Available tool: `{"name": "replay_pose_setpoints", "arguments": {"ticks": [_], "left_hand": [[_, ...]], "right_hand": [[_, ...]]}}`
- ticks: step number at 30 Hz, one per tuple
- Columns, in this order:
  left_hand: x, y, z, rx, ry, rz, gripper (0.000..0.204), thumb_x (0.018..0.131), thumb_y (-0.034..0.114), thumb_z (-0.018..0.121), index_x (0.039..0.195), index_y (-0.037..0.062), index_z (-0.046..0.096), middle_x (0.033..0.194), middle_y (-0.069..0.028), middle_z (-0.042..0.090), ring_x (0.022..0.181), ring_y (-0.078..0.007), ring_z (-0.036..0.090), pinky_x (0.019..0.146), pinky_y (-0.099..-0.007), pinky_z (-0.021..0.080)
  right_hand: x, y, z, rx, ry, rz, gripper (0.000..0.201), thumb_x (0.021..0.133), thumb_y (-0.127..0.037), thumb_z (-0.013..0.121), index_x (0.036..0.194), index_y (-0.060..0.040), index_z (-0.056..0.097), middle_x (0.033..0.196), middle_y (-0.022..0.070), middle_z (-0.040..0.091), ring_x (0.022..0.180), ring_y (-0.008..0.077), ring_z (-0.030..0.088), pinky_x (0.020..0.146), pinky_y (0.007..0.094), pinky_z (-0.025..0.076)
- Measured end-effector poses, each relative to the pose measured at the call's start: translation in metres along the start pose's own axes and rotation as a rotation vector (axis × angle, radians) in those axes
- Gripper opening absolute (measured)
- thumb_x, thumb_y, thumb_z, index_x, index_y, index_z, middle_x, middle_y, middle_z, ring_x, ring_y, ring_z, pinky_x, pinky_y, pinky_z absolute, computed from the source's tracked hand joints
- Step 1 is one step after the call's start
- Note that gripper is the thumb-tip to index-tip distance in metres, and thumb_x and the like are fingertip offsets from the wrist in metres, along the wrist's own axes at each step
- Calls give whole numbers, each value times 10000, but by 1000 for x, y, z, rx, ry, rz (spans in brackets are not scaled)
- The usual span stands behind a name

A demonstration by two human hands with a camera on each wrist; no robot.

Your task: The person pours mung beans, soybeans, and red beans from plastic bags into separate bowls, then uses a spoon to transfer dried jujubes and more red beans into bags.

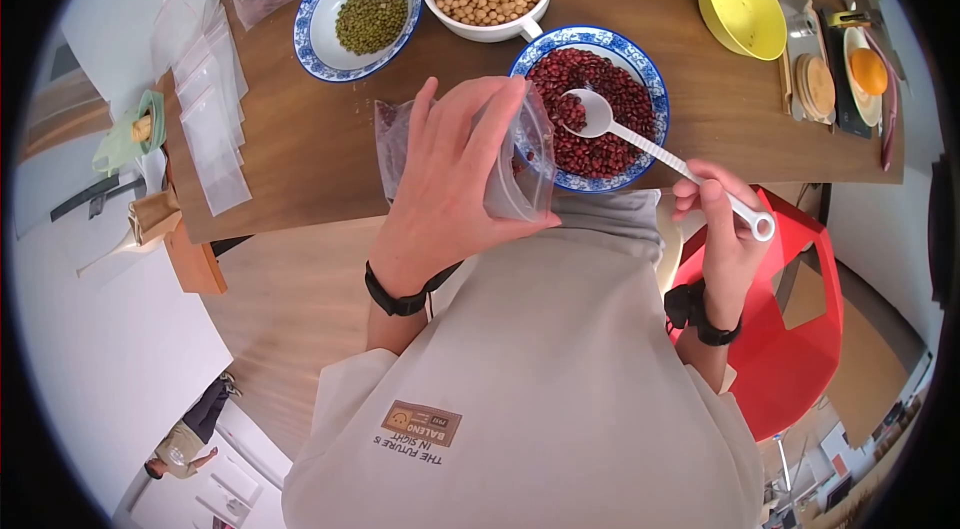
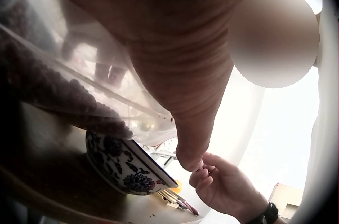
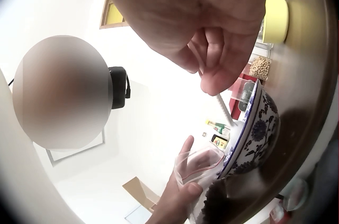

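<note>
My left hand holds a clear zip bag by its mouth, thumb and fingers spread around the opening. Dark red beans fill the lower part of the bag in the left wrist view. Beside it stands a blue-and-white bowl of red beans. With my right hand I grip a white spoon by its ribbed handle. The spoon's head carries some red beans and sits over the beans in the bowl, pointing toward the bag.
Farther back are a patterned bowl of green beans and a white two-handled pot of chickpeas. Empty zip bags lie at the left edge. A yellow bowl stands at the right, near a red chair.
</note>
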State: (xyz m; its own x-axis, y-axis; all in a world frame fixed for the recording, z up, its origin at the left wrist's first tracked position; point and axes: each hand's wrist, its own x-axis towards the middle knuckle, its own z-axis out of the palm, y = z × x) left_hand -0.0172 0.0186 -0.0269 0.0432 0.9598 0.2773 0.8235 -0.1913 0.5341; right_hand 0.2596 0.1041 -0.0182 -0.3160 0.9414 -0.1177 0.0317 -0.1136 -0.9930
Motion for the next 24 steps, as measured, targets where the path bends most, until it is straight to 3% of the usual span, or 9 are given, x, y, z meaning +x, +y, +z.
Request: {"name": "replay_pose_setpoints", "arguments": {"ticks": [7,9,10,13,17,19,21,23,24], "left_hand": [[0,1,0,1,-7,-4,1229,590,523,941,1539,15,349,1458,-208,486,1352,-395,459,1170,-667,272],[0,1,0,2,-6,-3,1226,592,521,941,1538,13,350,1457,-209,486,1352,-396,459,1170,-668,272],[0,1,0,3,-5,-3,1223,594,520,940,1537,12,350,1456,-210,487,1352,-396,459,1170,-669,271],[0,1,1,12,9,1,1225,591,520,941,1536,9,352,1455,-212,487,1352,-396,459,1172,-666,271],[-1,2,0,18,1,-9,1231,585,524,941,1536,9,353,1457,-211,487,1353,-396,458,1174,-662,272],[-1,1,-1,8,-5,-5,1236,581,524,942,1538,10,352,1460,-210,486,1355,-394,456,1175,-658,274],[-1,2,-1,8,-7,-9,1236,581,525,942,1538,11,352,1460,-209,485,1356,-393,455,1175,-658,274],[0,2,-1,8,-9,-10,1237,582,526,942,1539,12,351,1461,-209,485,1357,-393,454,1175,-658,274],[0,2,-1,8,-8,-9,1238,581,528,942,1539,13,351,1461,-208,485,1358,-393,454,1175,-659,273]], "right_hand": [[-13,-16,-7,56,-72,-89,249,1015,-139,651,1109,84,711,898,166,742,740,202,692,704,312,574],[-14,-24,-2,-46,-221,-154,243,995,-153,674,1071,72,724,885,154,748,731,205,695,682,320,565],[-8,-19,-1,-136,-324,-318,177,972,-116,687,1042,36,742,864,117,742,729,205,697,647,332,549],[-1,-30,8,-375,-572,-480,184,844,-67,760,1025,-48,778,874,76,721,736,229,685,621,334,519],[-2,-29,2,-427,-585,-534,221,799,-39,764,1017,-64,790,880,75,722,741,223,684,623,329,518],[0,-29,-9,-317,-426,-486,224,797,9,749,1003,-68,793,888,81,725,756,210,687,621,331,520],[1,-30,-14,-352,-372,-437,225,816,39,726,1012,-50,788,907,94,733,786,213,691,638,325,520],[6,-26,-13,-530,-166,-384,209,852,50,713,1037,-27,775,932,106,739,816,225,694,673,314,523],[8,-22,-11,-533,-150,-390,216,878,65,702,1070,-13,763,950,114,741,848,225,696,705,304,524]]}}
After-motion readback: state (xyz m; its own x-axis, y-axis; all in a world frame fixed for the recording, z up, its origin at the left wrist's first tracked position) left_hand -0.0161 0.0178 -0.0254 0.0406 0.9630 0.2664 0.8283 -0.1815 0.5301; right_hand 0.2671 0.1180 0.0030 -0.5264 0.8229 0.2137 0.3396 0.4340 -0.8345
